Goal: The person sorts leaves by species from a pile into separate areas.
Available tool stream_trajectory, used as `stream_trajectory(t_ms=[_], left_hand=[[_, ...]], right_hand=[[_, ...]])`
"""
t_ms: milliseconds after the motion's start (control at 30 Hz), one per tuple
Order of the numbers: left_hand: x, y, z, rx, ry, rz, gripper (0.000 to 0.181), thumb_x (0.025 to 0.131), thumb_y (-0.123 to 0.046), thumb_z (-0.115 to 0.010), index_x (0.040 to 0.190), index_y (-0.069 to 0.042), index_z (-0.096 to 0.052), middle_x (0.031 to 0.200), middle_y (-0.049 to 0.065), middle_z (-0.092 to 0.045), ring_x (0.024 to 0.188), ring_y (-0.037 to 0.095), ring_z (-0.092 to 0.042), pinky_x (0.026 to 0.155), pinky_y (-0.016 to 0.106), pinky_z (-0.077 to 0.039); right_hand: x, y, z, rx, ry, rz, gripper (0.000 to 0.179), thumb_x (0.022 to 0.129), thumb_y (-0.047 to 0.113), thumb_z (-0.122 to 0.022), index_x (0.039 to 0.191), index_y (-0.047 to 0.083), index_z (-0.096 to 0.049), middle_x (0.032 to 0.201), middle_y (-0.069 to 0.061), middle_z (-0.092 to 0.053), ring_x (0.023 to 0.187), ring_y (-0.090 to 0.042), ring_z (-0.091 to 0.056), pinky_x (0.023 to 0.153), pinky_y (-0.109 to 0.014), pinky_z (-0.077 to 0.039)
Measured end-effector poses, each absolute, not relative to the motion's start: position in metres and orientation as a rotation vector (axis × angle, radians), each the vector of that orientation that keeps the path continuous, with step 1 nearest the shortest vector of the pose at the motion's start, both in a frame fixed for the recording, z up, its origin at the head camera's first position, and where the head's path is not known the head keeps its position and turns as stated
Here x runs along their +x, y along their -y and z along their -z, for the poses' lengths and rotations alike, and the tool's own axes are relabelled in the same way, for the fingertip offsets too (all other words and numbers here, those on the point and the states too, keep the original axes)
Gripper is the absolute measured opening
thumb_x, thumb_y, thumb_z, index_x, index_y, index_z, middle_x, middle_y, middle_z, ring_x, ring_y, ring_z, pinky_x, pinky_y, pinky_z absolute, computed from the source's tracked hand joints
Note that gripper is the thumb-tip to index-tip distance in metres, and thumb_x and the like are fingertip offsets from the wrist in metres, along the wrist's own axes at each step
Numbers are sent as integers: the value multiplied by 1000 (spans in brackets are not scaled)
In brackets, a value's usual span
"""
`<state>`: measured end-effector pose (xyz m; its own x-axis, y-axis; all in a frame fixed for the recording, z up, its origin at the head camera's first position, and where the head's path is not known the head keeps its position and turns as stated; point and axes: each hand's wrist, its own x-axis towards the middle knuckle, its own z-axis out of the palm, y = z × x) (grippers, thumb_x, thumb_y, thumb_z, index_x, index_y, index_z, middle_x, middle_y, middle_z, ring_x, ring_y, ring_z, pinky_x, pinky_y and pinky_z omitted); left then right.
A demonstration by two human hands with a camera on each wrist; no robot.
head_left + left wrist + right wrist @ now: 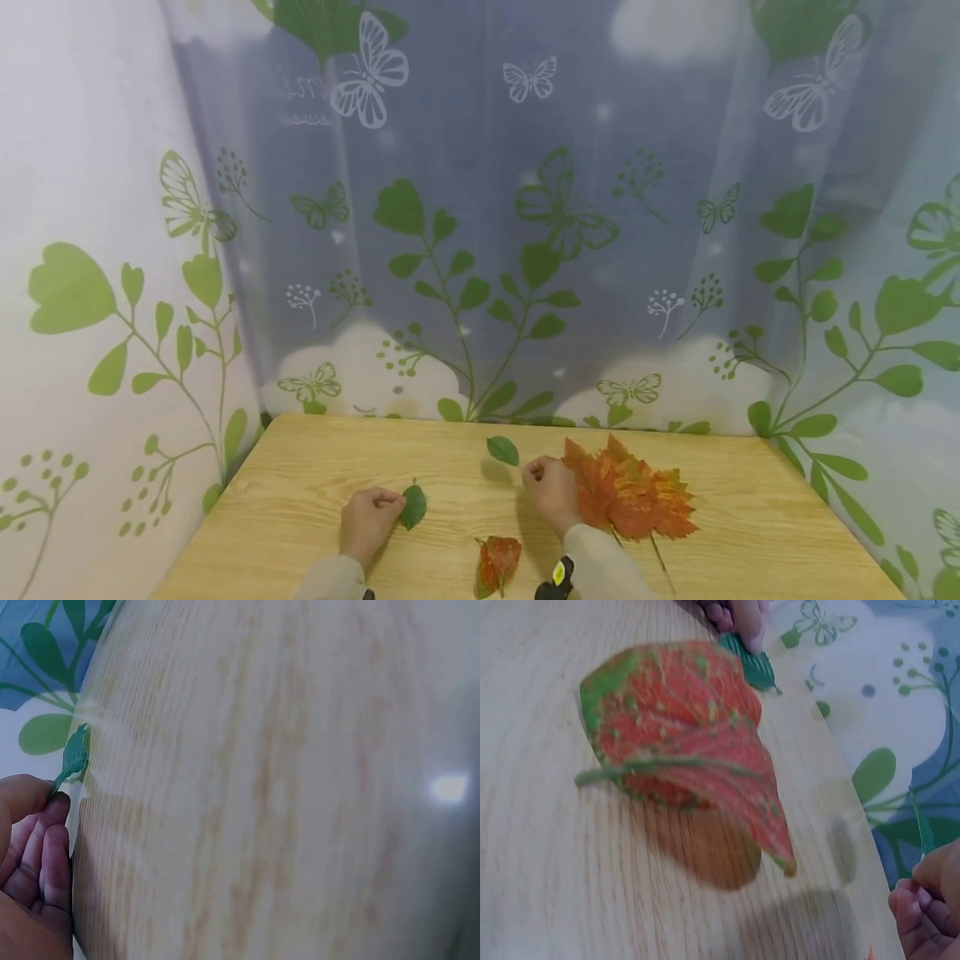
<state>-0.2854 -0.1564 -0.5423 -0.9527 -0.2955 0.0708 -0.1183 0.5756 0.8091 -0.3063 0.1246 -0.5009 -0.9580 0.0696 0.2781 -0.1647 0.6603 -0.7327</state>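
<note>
My left hand (369, 523) pinches a serrated green leaf (413, 507) by one end, low over the left half of the wooden table. Thumb and fingertip grip its narrow end in the left wrist view, where the leaf (76, 754) is seen nearly edge-on. Farther right, my right hand (553, 493) holds a second green leaf (502, 451) between thumb and forefinger; this leaf (924, 825) points up from the fingers in the right wrist view. Between my forearms lies a curled red and green leaf (498, 562), its stem and folded tip showing large in the right wrist view (682, 720).
Orange-red maple leaves (633, 492) with thin stems lie in a bunch just right of my right hand. The light wooden table (315, 450) ends at the back against a curtain (480, 250) printed with plants and butterflies, which also hangs at both sides.
</note>
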Motion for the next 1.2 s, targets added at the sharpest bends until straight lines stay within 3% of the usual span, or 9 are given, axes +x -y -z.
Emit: stream_trajectory(t_ms=[733,1200], left_hand=[[-281,154,537,345,2607,1326,12,81,-20,-73,81,-8,-73,69,-4,-66,64,11,-57,58,28,-43],[-281,156,538,350,2616,1325,16,83,-26,-73,83,-10,-73,71,-4,-66,65,11,-57,59,29,-43]], right_hand=[[-302,-84,518,273,2604,-1214,9,89,7,-66,81,6,-65,70,2,-61,60,-6,-51,53,-22,-44],[-302,-83,521,221,2661,-1183,12,80,-1,-69,70,5,-65,66,-1,-61,59,-12,-51,54,-28,-45]])
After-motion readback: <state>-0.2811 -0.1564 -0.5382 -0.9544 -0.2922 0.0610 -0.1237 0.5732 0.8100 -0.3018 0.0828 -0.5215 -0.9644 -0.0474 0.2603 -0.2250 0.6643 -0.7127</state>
